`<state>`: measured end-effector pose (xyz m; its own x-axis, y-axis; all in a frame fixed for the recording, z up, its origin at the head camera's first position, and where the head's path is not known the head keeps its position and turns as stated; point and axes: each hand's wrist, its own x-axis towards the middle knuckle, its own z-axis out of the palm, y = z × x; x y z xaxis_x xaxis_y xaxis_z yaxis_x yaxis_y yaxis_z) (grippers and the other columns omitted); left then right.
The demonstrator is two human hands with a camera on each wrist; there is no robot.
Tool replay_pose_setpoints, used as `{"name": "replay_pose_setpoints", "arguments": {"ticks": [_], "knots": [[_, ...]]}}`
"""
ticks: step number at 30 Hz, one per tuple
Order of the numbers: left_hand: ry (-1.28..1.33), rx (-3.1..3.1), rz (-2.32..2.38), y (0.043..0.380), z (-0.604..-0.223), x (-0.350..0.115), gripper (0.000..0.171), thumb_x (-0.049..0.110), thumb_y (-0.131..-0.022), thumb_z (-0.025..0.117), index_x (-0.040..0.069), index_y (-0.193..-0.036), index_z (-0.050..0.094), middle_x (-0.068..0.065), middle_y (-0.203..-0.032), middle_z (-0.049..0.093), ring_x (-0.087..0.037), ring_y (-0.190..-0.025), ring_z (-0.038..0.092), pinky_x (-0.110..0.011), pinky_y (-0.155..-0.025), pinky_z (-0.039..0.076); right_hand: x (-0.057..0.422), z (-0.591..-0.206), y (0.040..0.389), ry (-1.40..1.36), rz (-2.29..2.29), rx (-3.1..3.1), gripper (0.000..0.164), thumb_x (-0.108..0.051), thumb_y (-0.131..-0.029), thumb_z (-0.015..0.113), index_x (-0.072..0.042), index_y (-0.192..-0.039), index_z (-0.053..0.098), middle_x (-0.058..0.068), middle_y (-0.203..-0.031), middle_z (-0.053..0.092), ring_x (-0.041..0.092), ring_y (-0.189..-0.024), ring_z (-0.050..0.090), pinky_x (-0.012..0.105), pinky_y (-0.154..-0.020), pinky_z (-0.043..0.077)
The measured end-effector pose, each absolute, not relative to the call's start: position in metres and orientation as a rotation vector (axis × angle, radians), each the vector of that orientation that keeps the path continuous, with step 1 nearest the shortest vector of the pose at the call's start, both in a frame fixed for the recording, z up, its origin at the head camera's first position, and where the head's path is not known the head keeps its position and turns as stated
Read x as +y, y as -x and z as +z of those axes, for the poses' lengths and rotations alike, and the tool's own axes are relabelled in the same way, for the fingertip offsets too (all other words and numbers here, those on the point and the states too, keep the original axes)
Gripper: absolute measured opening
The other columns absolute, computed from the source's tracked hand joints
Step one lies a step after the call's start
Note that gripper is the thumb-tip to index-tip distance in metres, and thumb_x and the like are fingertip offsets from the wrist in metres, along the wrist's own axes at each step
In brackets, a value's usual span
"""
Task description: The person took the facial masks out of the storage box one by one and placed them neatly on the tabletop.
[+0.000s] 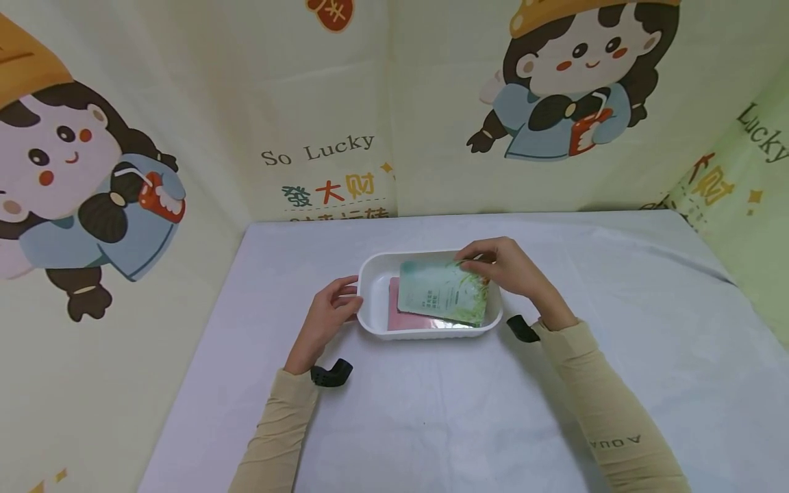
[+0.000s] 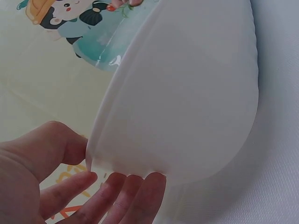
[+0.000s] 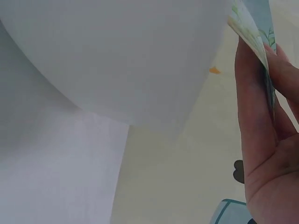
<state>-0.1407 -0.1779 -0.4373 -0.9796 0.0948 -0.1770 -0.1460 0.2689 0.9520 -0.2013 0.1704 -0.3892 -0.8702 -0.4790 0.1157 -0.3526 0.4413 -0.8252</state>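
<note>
A white oval-cornered plastic tray [image 1: 372, 329] stands on the table. Inside it lies a flat pink packet [image 1: 394, 318], partly covered by a green sheet mask packet [image 1: 431, 291] with leaf print and small lettering. My right hand [image 1: 496, 263] pinches the green packet by its upper right corner, between thumb and fingers; the right wrist view shows the packet's edge [image 3: 270, 88] between them. At the tray's left end is my left hand [image 1: 333, 311], its thumb at the rim and its fingertips [image 2: 154, 182] against the outer wall below.
A white cloth covers the table [image 1: 431, 424]. Behind it hangs a cream curtain [image 1: 216, 103] printed with cartoon figures and lettering. A black wrist camera sits on each forearm, the left camera [image 1: 333, 373] and the right camera [image 1: 522, 330], over beige sleeves.
</note>
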Motion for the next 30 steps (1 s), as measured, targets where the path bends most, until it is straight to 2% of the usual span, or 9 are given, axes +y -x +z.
{"name": "replay_pose_setpoints", "arguments": {"ticks": [7,17,24,30], "knots": [[0.044,2.355,1.79,0.14,-0.439,-0.178,0.05,0.017,-0.095,0.067,0.013,-0.142,0.052,-0.017,-0.131,0.06,-0.032,-0.114,0.064,-0.039,-0.085,0.06,0.182,-0.38,0.201,0.713,-1.449,2.573,0.015,-0.013,-0.091,0.071,-0.01,-0.105,0.076,0.01,-0.103,0.073,0.02,-0.073,0.066,0.034,-0.055,0.056],[0.049,2.355,1.793,0.137,-0.438,-0.176,0.05,0.016,-0.094,0.067,0.013,-0.142,0.052,-0.017,-0.13,0.061,-0.03,-0.112,0.065,-0.038,-0.084,0.06,0.203,-0.367,0.196,0.626,-1.53,2.593,0.016,-0.013,-0.091,0.071,-0.009,-0.106,0.076,0.01,-0.103,0.073,0.017,-0.076,0.067,0.029,-0.059,0.057],[0.064,2.358,1.788,0.136,-0.437,-0.174,0.05,0.016,-0.094,0.067,0.013,-0.141,0.052,-0.016,-0.129,0.061,-0.029,-0.111,0.065,-0.037,-0.084,0.06,0.212,-0.362,0.196,0.627,-1.515,2.618,0.019,-0.01,-0.09,0.072,-0.007,-0.109,0.075,0.011,-0.104,0.072,0.016,-0.075,0.066,0.027,-0.057,0.055],[0.063,2.363,1.783,0.136,-0.437,-0.174,0.05,0.016,-0.094,0.067,0.013,-0.142,0.052,-0.017,-0.13,0.061,-0.029,-0.111,0.065,-0.036,-0.084,0.06,0.221,-0.359,0.193,0.579,-1.503,2.646,0.018,-0.012,-0.09,0.072,-0.009,-0.107,0.075,0.009,-0.102,0.072,0.016,-0.075,0.065,0.026,-0.056,0.054]]}}
